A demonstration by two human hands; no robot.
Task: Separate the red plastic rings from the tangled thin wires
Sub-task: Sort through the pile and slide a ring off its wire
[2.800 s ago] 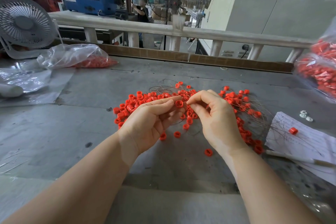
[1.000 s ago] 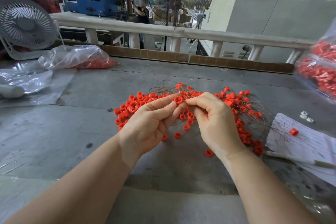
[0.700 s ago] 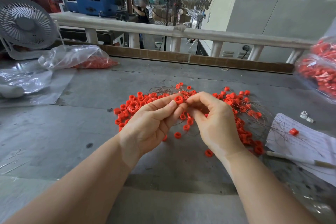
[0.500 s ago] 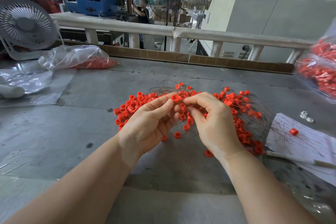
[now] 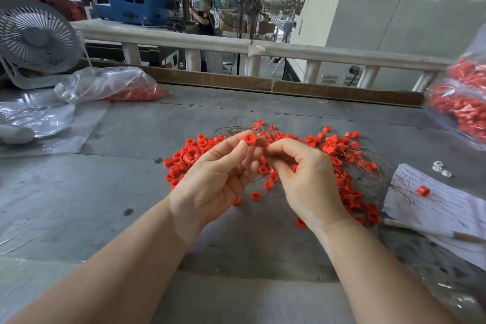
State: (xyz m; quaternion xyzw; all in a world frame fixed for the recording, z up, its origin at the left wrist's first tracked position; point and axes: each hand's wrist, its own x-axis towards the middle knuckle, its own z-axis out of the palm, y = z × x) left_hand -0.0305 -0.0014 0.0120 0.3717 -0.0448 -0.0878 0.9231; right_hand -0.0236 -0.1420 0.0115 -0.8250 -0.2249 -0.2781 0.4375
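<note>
Head view: the left hand [image 5: 218,179] pinches one small red plastic ring [image 5: 249,138] between thumb and fingertip, up above the pile. The right hand [image 5: 307,179] sits just beside it, its fingers curled with thumb and first finger pressed together at the tips. It looks like it pinches a thin wire there, but the wire is too fine to tell for sure.

Under both hands lies the pile of little red plastic rings [image 5: 336,150], mixed in with the tangled thin grey wires [image 5: 378,166], in the middle of the grey tabletop [image 5: 79,192]. A few loose rings lie on the near side of the pile.

A white sheet of paper [image 5: 441,205] with one red ring on it lies near the right edge. A clear plastic bag of red parts [image 5: 110,84] lies at the far left, in front of a white fan [image 5: 36,37]. Another clear bag of red parts [image 5: 462,110] sits at the far right edge.
</note>
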